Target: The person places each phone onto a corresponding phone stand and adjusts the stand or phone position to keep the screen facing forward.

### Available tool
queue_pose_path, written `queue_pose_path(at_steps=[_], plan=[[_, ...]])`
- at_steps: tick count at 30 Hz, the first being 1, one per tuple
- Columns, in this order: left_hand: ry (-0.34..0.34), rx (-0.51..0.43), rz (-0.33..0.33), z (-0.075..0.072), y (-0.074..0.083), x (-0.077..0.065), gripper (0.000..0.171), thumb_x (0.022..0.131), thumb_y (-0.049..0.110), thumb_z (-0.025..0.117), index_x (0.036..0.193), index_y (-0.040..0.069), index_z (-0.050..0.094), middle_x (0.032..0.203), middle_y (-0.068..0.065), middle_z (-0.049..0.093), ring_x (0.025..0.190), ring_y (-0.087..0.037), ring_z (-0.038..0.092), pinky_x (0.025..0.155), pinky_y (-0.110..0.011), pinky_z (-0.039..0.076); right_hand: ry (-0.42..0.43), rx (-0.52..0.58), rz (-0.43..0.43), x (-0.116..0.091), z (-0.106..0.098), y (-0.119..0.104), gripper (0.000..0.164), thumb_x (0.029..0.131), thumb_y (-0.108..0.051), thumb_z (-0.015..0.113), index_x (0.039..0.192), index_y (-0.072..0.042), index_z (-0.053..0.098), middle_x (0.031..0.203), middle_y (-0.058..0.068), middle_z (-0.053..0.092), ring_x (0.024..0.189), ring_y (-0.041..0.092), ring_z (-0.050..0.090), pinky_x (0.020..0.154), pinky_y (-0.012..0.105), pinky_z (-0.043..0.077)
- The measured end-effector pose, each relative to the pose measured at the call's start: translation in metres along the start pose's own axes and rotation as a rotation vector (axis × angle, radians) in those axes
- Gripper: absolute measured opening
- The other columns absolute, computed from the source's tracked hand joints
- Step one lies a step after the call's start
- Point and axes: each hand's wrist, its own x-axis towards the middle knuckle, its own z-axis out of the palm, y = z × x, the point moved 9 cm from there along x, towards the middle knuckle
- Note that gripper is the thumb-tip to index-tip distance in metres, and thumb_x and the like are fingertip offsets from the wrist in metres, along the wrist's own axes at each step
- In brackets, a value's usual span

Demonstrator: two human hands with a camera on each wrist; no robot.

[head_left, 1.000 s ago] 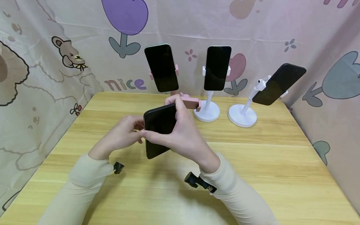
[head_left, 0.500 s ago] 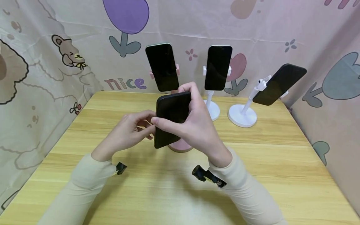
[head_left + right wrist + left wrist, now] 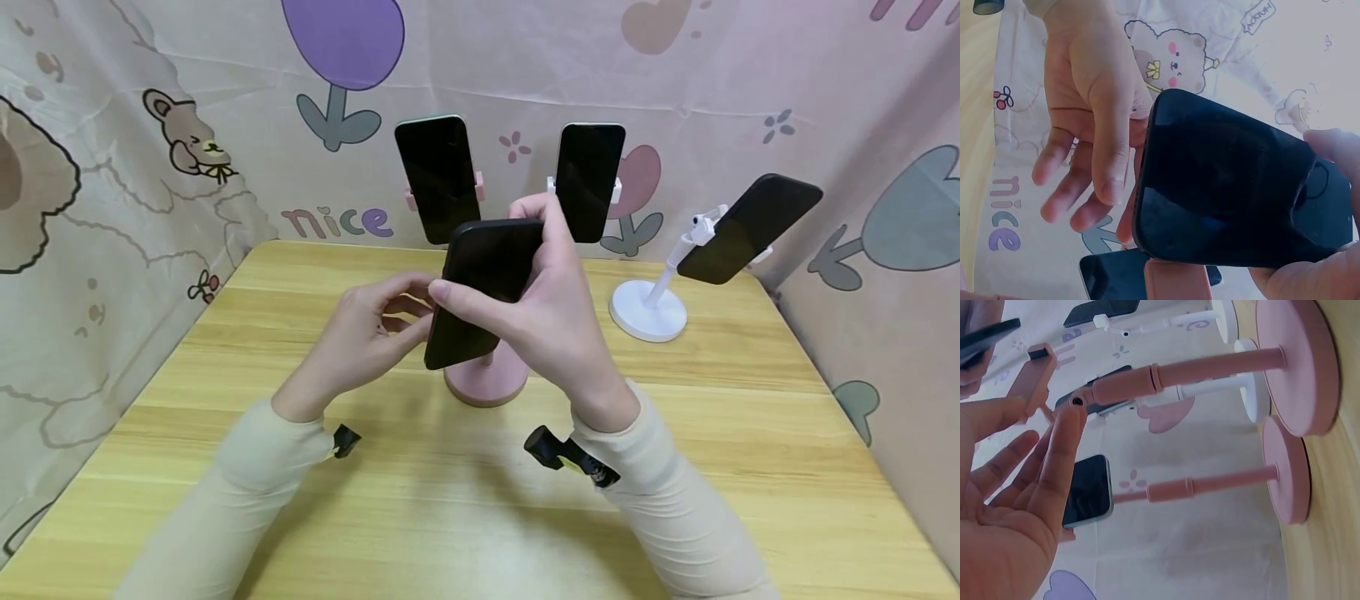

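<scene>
My right hand (image 3: 551, 321) grips a black smartphone (image 3: 487, 267) by its long sides, thumb across the near edge. Beside the phone's left edge is my left hand (image 3: 378, 325), its fingers loosely bent; some fingertips are hidden behind the phone in the head view. A pink phone stand stands behind the phone, its round base (image 3: 486, 379) showing below. In the left wrist view its empty clamp (image 3: 1034, 378) is close to my left fingers; contact is hard to tell. The held phone (image 3: 988, 340) appears apart from that clamp there.
At the back, another pink stand holds a phone (image 3: 442, 179), and a white stand holds a phone (image 3: 591, 183). Farther right, a white stand (image 3: 648, 308) holds a tilted phone (image 3: 750, 229). A printed cloth (image 3: 465, 50) hangs behind the wooden table (image 3: 360, 267).
Both hands have moved right and farther back, the phone going with the right hand. The phone now covers the front pink stand's clamp, while its base has come into view.
</scene>
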Motion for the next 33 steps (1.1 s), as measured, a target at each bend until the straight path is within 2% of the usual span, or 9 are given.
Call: queue_pose_path(at_steps=[5,11,18,25,33], plan=[[0.036,-0.036,0.013,0.004,0.007,0.006,0.034,0.097,0.004,0.077,0.130,0.011,0.072,0.116,-0.007,0.078,0.099,-0.019,0.079,0.082,-0.024,0.066,0.042,0.043,-0.068,0.006,-0.008,-0.007,0.060,0.080,-0.002,0.089,0.111,-0.018,0.041,0.097,0.011,0.064,0.088,0.031,0.071,0.077,0.035,0.062],[0.037,-0.075,0.012,0.008,0.011,0.009,0.037,0.096,0.003,0.078,0.131,0.012,0.071,0.120,-0.006,0.077,0.099,-0.018,0.079,0.080,-0.024,0.066,0.107,0.089,-0.132,0.011,-0.021,-0.014,0.057,0.081,-0.001,0.087,0.109,-0.017,0.040,0.095,0.009,0.067,0.084,0.030,0.070,0.074,0.032,0.061],[0.060,-0.078,0.020,0.008,0.012,0.012,0.040,0.097,0.002,0.076,0.135,0.010,0.069,0.120,-0.007,0.077,0.098,-0.019,0.079,0.078,-0.023,0.066,0.186,0.137,-0.165,0.016,-0.035,-0.026,0.056,0.081,0.000,0.085,0.109,-0.013,0.038,0.094,0.009,0.067,0.085,0.028,0.067,0.079,0.031,0.059],[0.073,-0.086,0.024,0.008,0.015,0.014,0.036,0.098,0.008,0.078,0.132,0.011,0.070,0.117,-0.006,0.077,0.097,-0.017,0.079,0.077,-0.026,0.067,0.269,0.135,-0.191,0.020,-0.047,-0.036,0.055,0.078,0.001,0.086,0.109,-0.011,0.042,0.105,0.008,0.066,0.094,0.028,0.067,0.089,0.032,0.058],[0.109,-0.093,0.023,0.007,0.019,0.018,0.035,0.096,0.007,0.081,0.130,0.010,0.072,0.115,-0.007,0.078,0.096,-0.017,0.080,0.075,-0.025,0.067,0.308,0.180,-0.243,0.024,-0.054,-0.039,0.054,0.077,0.004,0.084,0.107,-0.010,0.042,0.096,0.008,0.067,0.088,0.026,0.066,0.083,0.032,0.057]])
